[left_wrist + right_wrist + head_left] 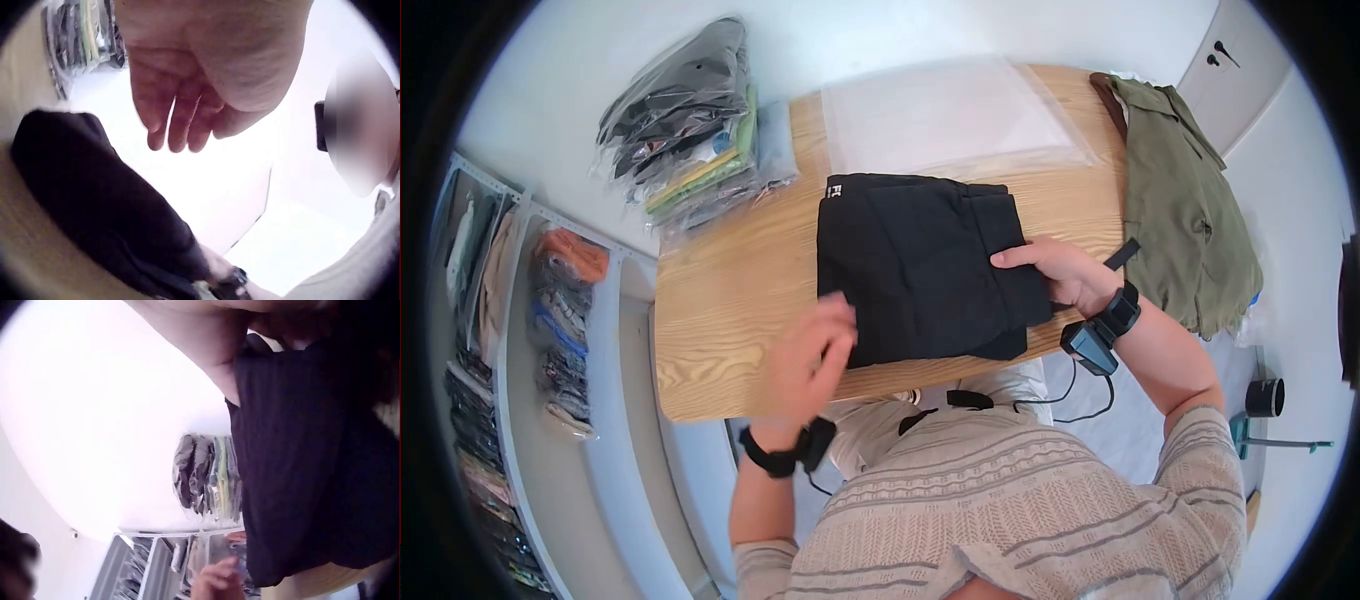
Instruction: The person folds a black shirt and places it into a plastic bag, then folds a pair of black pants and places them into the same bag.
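A folded black garment (915,265) lies on the wooden table, with small white lettering at its far left corner. At its right edge my right hand (1065,272) grips the fabric, thumb on top and the other fingers hidden beneath. In the right wrist view the black garment (300,462) hangs large below that thumb. My left hand (808,355), blurred, is over the garment's near left edge. The left wrist view shows this left hand (187,81) with its fingers loosely extended and nothing in the palm, above the dark cloth (94,194).
Clear plastic bags (950,115) lie flat along the back of the table (730,320). Bagged, folded clothes (690,130) are stacked at the back left. An olive garment (1185,200) drapes over the right end. Shelves (600,330) with packed clothes stand at the left.
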Demonstrator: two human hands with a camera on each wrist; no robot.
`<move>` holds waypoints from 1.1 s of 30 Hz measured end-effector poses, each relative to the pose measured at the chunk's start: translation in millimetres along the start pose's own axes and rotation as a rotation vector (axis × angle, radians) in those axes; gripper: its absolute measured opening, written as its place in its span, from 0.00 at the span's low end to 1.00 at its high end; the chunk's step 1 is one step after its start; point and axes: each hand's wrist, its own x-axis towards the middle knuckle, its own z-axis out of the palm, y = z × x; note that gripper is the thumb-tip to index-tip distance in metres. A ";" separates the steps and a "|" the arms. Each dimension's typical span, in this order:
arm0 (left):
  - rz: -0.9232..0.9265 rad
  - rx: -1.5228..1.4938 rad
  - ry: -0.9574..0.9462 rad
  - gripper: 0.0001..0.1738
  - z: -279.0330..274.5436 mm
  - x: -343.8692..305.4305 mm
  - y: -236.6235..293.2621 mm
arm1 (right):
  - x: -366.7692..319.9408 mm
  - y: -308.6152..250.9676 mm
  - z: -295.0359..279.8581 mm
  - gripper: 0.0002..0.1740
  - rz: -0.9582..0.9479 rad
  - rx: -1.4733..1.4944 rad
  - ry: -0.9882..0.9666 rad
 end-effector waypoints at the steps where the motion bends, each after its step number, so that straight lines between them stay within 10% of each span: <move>1: 0.033 0.070 -0.013 0.19 -6.1 15.8 -2.5 | -2.2 1.1 3.8 0.24 0.046 0.034 -0.030; 11: 0.020 0.428 -0.595 0.52 21.6 93.4 -44.4 | -27.4 35.1 -5.6 0.27 0.056 0.394 -0.184; 20: -0.031 0.445 -0.683 0.52 37.7 93.1 -58.8 | -27.6 49.4 -6.0 0.26 0.081 0.390 -0.176; 24: 0.076 0.183 -0.543 0.39 23.9 105.6 -84.3 | -32.8 57.1 -5.5 0.28 0.056 0.404 -0.161; 26: -0.156 -0.296 -0.255 0.22 10.2 126.0 -102.9 | -42.7 61.6 -6.5 0.29 -0.028 0.419 -0.097; 33: 0.026 0.470 0.042 0.15 15.6 156.7 -152.4 | -89.1 94.3 -44.5 0.29 -0.340 0.550 0.098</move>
